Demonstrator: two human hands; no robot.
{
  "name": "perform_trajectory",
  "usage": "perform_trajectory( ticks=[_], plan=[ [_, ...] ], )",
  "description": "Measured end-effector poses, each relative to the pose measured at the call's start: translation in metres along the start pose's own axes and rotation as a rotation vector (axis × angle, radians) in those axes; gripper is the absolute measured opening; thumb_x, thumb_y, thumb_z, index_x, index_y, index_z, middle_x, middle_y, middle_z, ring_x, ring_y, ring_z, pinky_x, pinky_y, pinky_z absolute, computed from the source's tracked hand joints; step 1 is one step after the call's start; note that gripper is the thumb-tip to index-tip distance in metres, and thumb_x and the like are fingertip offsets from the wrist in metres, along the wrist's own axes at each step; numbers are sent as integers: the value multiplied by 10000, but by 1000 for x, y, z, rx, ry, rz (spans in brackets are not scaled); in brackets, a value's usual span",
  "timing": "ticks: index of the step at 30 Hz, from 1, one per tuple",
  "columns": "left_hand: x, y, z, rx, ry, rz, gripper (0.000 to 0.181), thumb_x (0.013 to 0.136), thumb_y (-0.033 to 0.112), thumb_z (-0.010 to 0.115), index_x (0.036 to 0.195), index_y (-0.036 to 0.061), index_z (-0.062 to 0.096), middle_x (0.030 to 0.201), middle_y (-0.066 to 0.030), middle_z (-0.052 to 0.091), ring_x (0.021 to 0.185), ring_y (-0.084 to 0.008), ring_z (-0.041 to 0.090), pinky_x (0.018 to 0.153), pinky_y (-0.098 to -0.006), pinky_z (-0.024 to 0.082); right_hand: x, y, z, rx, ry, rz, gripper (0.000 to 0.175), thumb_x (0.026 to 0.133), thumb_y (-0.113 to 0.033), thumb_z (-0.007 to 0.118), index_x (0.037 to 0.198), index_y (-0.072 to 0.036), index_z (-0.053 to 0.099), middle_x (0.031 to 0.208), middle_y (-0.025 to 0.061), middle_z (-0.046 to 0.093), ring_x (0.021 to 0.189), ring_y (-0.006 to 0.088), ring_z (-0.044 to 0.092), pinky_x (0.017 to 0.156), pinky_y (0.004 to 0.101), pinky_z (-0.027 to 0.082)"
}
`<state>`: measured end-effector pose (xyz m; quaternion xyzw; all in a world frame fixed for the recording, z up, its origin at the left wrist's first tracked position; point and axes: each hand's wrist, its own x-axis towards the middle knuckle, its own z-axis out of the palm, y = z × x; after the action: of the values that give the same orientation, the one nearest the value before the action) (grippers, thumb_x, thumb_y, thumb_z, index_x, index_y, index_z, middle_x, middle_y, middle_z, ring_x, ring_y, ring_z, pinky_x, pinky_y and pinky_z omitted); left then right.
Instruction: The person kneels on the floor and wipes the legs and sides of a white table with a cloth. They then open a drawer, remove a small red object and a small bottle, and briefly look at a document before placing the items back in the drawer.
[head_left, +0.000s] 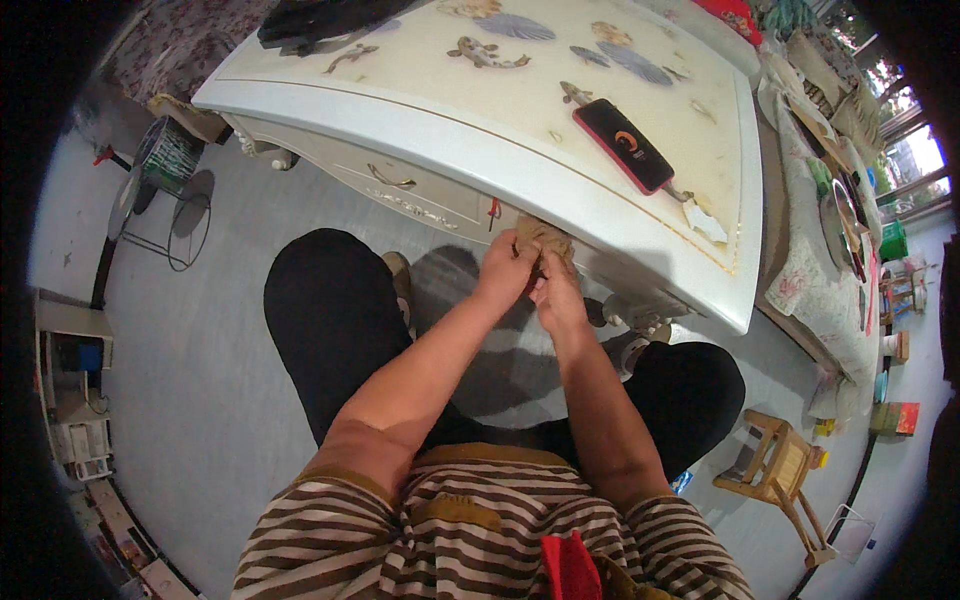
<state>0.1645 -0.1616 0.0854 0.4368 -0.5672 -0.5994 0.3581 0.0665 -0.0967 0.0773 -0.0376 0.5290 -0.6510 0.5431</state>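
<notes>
A crumpled tan cloth (546, 238) is gripped by both hands just below the front edge of a white table (420, 133) with drawers. My left hand (508, 264) pinches its left side, and my right hand (559, 294) has hold of it from the right. The two hands nearly meet, fingers curled inward. Behind the cloth is the drawer front, partly covered by hands and cloth. A small red ribbon (493, 213) hangs from that front, just left of my left hand. Farther left, a curved metal drawer handle (391, 178) is visible.
A phone in a red case (624, 146) lies on the tabletop near a torn white scrap (705, 222). Black fabric (322, 24) rests at the far left corner. A wooden stool (781, 469) stands at right; a wire-frame bin (171, 161) is at left.
</notes>
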Motion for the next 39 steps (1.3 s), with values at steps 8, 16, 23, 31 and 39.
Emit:
perform_trajectory(
  ticks=[8, 16, 23, 31, 39],
  plan=[
    [-21, 39, -15, 80, 32, 142, 312, 1005, 273, 623, 1102, -13, 704, 1062, -140, 708, 973, -196, 649, 882, -336, 518, -16, -16, 10, 261, -113, 3, 390, 1006, -336, 611, 1333, -132, 548, 1250, 54, 625, 1133, 231, 612, 978, 405, 501],
    [14, 21, -59, 204, 183, 40, 258, 984, 211, 621, 1091, -17, 680, 942, -144, 707, 856, -243, 650, 793, -357, 519, -18, -19, 22, 420, -87, 87, 440, 998, -298, 604, 1380, -99, 514, 1376, 73, 565, 1288, 293, 533, 1090, 463, 447],
    [58, -23, -115, 793, 454, 388, 377, 896, 91, 656, 1232, -65, 584, 1412, -294, 480, 1158, -398, 590, 997, -454, 498, -19, -18, 28, 433, -86, 108, 435, 1001, -286, 594, 1386, -101, 514, 1396, 68, 559, 1313, 296, 518, 1115, 475, 407],
    [84, 8, -159, 1185, 143, 42, 353, 846, 95, 657, 1183, 5, 606, 1514, -204, 376, 1126, -418, 605, 949, -508, 539, -13, -18, 21, 393, -102, 105, 530, 1008, -337, 580, 1464, -107, 435, 1484, 72, 492, 1357, 287, 485, 1132, 450, 373],
    [61, 7, -191, 1356, 99, 158, 299, 874, 133, 636, 1154, 27, 633, 1339, -214, 508, 1039, -431, 645, 916, -516, 545, -12, -16, 28, 465, -36, 119, 390, 1002, -278, 576, 1343, -93, 543, 1365, 70, 594, 1262, 282, 568, 1085, 462, 432]
  ],
)
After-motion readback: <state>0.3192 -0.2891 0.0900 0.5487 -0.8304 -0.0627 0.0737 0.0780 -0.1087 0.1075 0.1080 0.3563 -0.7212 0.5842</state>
